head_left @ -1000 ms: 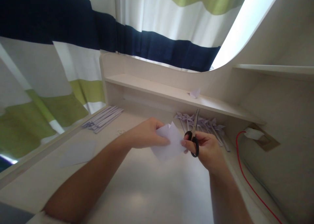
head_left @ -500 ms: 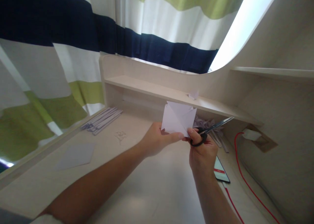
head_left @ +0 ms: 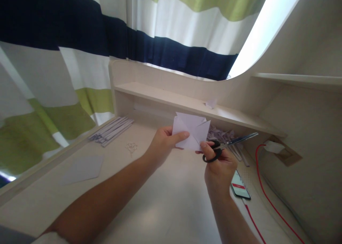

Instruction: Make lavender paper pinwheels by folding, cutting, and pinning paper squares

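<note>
Pinching the white creased paper square [head_left: 191, 132] clear of the pale desk [head_left: 160, 201], the left hand [head_left: 162, 146] is presenting it; the right hand [head_left: 218, 165], gripping black-handled scissors [head_left: 226, 147] angled aside, is steadying its corner.

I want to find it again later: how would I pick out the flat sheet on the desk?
Start at the pale desk below the striped curtain. Near its left edge, this side of the bundle of paper sticks, lies the flat sheet. Unlike the cut paper held up mid-desk, it is a plain diamond shape, untouched.
</note>
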Demonstrator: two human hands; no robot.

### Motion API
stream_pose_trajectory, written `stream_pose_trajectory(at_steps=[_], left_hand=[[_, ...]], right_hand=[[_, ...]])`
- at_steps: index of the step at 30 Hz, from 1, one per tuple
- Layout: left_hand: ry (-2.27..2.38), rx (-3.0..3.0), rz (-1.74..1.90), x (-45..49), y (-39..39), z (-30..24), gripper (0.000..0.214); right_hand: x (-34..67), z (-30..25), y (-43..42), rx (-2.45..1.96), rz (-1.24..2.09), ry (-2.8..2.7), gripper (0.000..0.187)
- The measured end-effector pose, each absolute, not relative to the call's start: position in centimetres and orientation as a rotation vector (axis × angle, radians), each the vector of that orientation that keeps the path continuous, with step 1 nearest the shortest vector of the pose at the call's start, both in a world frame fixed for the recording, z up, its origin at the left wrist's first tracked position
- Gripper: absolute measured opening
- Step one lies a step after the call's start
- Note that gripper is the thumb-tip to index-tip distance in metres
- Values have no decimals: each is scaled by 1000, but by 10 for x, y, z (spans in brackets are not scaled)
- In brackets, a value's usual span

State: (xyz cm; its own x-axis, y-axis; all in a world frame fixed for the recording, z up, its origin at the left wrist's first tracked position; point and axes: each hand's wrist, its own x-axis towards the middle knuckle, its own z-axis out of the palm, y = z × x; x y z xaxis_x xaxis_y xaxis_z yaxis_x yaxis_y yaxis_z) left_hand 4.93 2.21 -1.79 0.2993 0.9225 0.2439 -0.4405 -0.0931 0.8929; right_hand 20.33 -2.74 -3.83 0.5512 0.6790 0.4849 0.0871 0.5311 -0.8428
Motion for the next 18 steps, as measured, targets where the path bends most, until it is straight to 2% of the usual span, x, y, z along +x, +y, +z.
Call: stream_pose_trajectory(at_steps=[12, 18], left_hand=[[663, 1274, 1272, 38, 17, -2, 28], [582, 1235, 1376, 19, 24, 2, 29]], right_hand=[[208, -36, -29, -1033, 513, -1063, 25], [243, -6, -44, -1217, 721, -1653, 25]])
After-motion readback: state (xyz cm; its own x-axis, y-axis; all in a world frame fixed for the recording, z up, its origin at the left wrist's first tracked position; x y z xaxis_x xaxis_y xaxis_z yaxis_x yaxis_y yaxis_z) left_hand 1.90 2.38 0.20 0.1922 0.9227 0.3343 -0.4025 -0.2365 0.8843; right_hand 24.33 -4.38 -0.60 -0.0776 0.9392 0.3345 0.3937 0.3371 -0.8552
